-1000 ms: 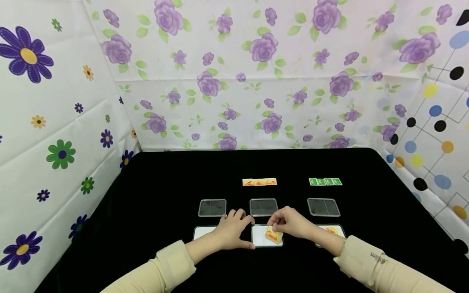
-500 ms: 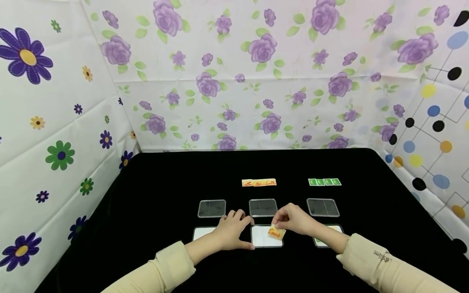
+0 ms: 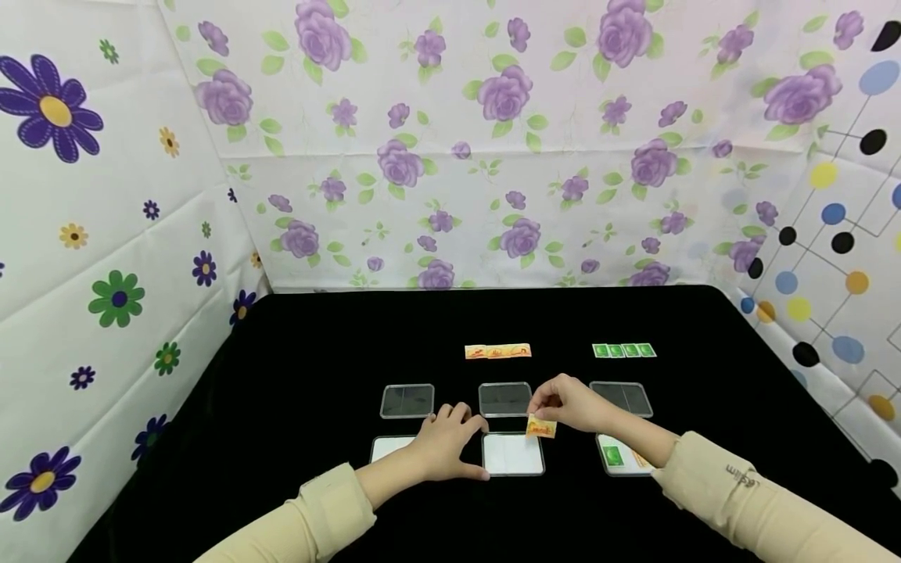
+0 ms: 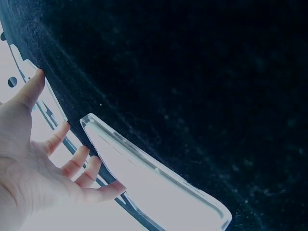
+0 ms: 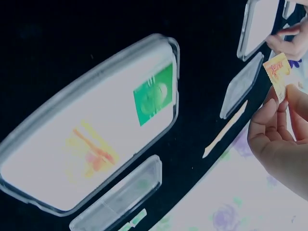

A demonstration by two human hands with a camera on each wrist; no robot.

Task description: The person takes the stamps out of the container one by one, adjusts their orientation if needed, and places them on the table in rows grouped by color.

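Head view. Packet, orange: shifted from over the middle box to its far right corner, pinched in the right hand. Bearing on the work, judged: packet not yet laid down; that box shows plain white. Left hand: unmoved, fingers spread, thumb and forefinger at the box's left edge. Hands apart. Table: black; clear lids, orange strip, green strip. Walls: patterned cloth.
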